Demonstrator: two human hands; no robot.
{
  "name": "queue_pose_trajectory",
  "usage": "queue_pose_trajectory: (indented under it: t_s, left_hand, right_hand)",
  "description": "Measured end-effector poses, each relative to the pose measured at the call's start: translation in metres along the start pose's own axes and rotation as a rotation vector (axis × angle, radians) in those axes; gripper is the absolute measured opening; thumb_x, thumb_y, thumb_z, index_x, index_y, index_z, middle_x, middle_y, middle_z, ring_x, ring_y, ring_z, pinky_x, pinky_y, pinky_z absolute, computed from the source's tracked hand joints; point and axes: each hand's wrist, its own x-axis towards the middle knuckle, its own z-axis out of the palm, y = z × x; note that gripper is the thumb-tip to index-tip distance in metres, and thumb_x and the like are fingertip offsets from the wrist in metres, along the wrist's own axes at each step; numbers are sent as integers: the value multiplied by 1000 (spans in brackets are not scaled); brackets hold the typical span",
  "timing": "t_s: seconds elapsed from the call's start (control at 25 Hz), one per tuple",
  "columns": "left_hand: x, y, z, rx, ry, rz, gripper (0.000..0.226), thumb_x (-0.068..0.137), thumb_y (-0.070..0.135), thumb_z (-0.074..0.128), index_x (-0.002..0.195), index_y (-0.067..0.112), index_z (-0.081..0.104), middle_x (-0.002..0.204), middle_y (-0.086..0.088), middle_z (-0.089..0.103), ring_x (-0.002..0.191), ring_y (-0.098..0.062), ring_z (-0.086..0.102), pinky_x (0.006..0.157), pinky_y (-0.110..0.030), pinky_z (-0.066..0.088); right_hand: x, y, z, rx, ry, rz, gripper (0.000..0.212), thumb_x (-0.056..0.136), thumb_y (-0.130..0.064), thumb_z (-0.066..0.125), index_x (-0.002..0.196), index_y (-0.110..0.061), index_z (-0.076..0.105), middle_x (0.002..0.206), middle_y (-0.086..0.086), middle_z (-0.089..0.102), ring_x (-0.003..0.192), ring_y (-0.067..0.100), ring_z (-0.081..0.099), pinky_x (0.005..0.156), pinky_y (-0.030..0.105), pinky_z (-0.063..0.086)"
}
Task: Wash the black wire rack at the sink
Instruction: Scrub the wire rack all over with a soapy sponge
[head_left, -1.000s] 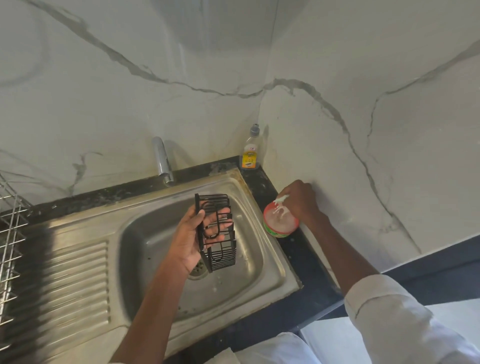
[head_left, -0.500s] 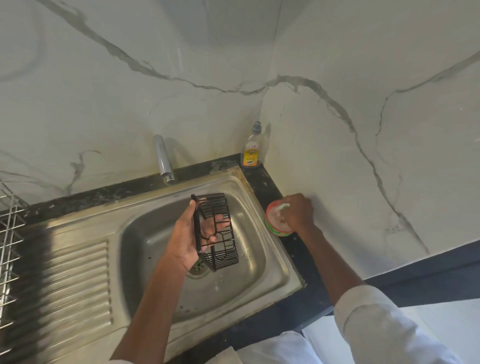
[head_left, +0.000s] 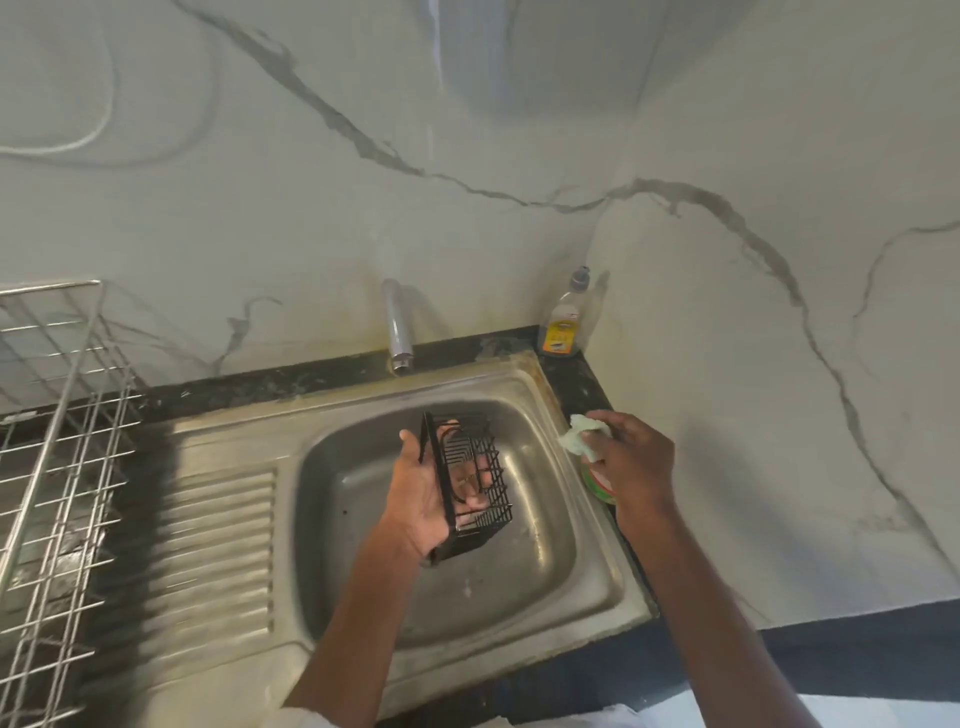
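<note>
Left hand (head_left: 423, 499) grips black wire rack (head_left: 470, 480) over sink (head_left: 597, 587); right hand (head_left: 631, 460) pinches pale scrubber (head_left: 579, 436).

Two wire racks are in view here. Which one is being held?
The small black wire rack, gripped by the left hand over the sink. The large silver wire rack stands untouched on the counter at far left.
</note>
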Motion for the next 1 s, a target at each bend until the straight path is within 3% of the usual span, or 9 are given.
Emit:
queue_pose_trajectory:
  t_s: [0.16, 0.28, 0.4, 0.48, 0.64, 0.76, 0.92, 1.0]
  left_hand:
    - [-2, -1, -5, -74, -17, 0, 46, 106, 55, 43, 130, 20, 64, 111, -18, 67, 73, -29, 65, 64, -34, 46]
    - [-5, -2, 0, -114, -40, -5, 44, 108, 45, 44, 121, 12, 70, 99, -15, 68, 74, -30, 67, 62, -35, 54]
    - [-13, -3, 7, -110, -61, 10, 37, 102, 41, 50, 107, 12, 73, 82, -12, 68, 60, -27, 62, 62, -31, 47]
    - [-15, -1, 7, -91, -60, 32, 31, 97, 39, 55, 111, 17, 72, 77, -11, 67, 54, -27, 61, 63, -33, 37]
    - [-9, -2, 5, -67, -2, 9, 39, 105, 47, 51, 104, 14, 72, 90, -11, 63, 71, -28, 59, 68, -38, 43]
    - [-9, -1, 7, -39, 20, 12, 49, 110, 48, 45, 95, 13, 75, 80, -9, 66, 64, -25, 59, 64, -35, 44]
    - [-12, 4, 4, -31, 41, 39, 40, 106, 38, 48, 93, 10, 74, 78, -12, 64, 63, -27, 60, 62, -34, 51]
    - [-11, 4, 4, 0, 45, 28, 45, 110, 43, 46, 93, 13, 76, 78, -10, 66, 60, -24, 59, 62, -34, 51]
  right_hand:
    - [-32, -31, 60, 127, -391, 123, 27, 86, 7, 72, 102, -14, 78, 100, 9, 75, 93, 26, 74, 69, 30, 63]
    - [-54, -33, 105, -84, -570, -54, 34, 83, 0, 78, 113, -17, 77, 100, 4, 77, 95, 20, 74, 83, 32, 62]
    - [-47, -27, 127, -673, -506, -473, 49, 77, -2, 80, 120, -26, 74, 112, -6, 69, 98, 9, 64, 90, 26, 52]
    - [-45, -29, 127, -851, -406, -609, 44, 80, -4, 79, 118, -25, 75, 112, -4, 68, 100, 15, 65, 89, 30, 51]
    - [-54, -30, 129, -845, -451, -658, 36, 81, -6, 75, 112, -24, 75, 106, -5, 75, 98, 14, 69, 88, 34, 55]
    - [-49, -36, 136, -825, -371, -600, 28, 83, -10, 77, 104, -27, 79, 104, -7, 72, 94, 13, 68, 85, 30, 54]
    - [-49, -29, 124, -862, -579, -639, 27, 79, -6, 77, 98, -26, 81, 96, -6, 75, 86, 10, 67, 81, 26, 53]
    - [-38, -35, 128, -827, -439, -572, 23, 81, -10, 78, 97, -26, 80, 96, -7, 77, 89, 11, 70, 83, 31, 56]
